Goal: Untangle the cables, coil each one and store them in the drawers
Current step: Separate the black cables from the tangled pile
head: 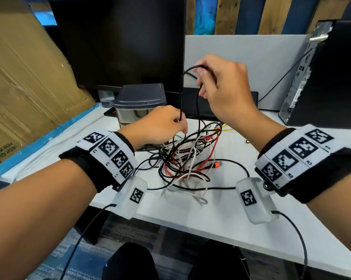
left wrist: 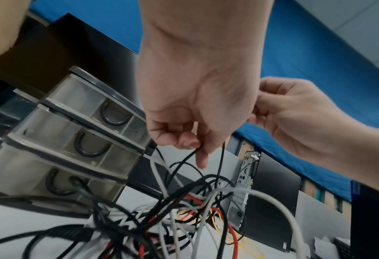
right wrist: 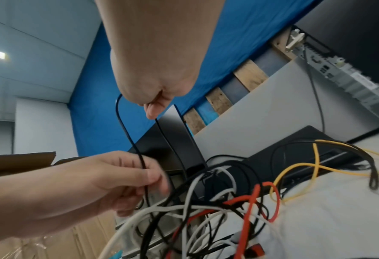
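You are early in the job: your right hand [head: 225, 87], upper centre of the head view, pinches the top of a black cable [head: 181, 91] drawn up in a loop, and your left hand [head: 160, 126] just below it has its fingers curled round the same cable where it drops into the tangle [head: 186, 158]. That tangle of black, white, red and yellow leads lies knotted at mid-frame on the desk [head: 231, 209], with nothing coiled that I can see. The drawers [left wrist: 73, 140], left in the left wrist view, are all closed, so freeing, coiling and storing every cable remains.
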`<move>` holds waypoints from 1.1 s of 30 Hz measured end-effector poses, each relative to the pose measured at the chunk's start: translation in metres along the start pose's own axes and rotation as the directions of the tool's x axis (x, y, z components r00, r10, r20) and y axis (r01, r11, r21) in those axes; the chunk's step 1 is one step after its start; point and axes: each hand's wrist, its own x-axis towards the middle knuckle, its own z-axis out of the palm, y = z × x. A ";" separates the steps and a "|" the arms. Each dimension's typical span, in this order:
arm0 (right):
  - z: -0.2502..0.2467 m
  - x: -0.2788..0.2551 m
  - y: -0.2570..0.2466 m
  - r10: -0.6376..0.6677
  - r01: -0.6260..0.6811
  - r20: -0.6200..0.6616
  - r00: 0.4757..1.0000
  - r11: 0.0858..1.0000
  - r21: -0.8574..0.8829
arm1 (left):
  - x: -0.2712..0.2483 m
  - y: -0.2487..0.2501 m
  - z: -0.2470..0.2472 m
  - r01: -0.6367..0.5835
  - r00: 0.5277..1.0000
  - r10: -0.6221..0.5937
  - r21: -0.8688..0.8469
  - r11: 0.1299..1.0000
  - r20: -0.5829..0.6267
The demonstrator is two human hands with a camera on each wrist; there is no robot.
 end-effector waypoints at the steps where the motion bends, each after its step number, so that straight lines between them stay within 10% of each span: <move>1: 0.001 0.001 -0.002 -0.021 0.021 -0.016 1.000 1.000 0.017 | -0.001 0.001 0.001 0.003 1.000 -0.004 -0.017 1.000 -0.010; 10: 0.006 0.006 -0.014 -0.093 0.097 -0.066 0.993 0.994 0.056 | 0.003 0.013 0.000 -0.098 0.993 0.077 -0.283 0.954 -0.086; 13: 0.013 0.003 -0.002 0.130 -0.128 0.004 0.992 0.975 0.184 | 0.005 0.012 -0.003 -0.114 0.984 0.057 -0.352 0.929 -0.168; 21: 0.028 -0.043 0.031 0.312 -0.401 0.590 0.745 0.916 0.023 | 0.005 0.007 -0.026 -0.221 0.884 -0.069 -0.546 0.808 -0.462; 26: 0.027 -0.056 0.048 0.398 -0.420 0.711 0.580 0.894 -0.158 | 0.000 0.010 -0.041 -0.336 0.772 -0.109 -0.547 0.766 -0.626; 30: 0.017 -0.044 0.033 0.400 -0.474 0.730 0.554 0.873 -0.119 | -0.006 0.010 -0.030 -0.243 0.864 -0.119 -0.611 0.753 -0.490; 33: 0.010 -0.028 0.017 0.323 -0.366 0.643 0.695 0.928 -0.071 | -0.005 0.004 -0.011 -0.059 0.941 -0.163 -0.621 0.782 -0.296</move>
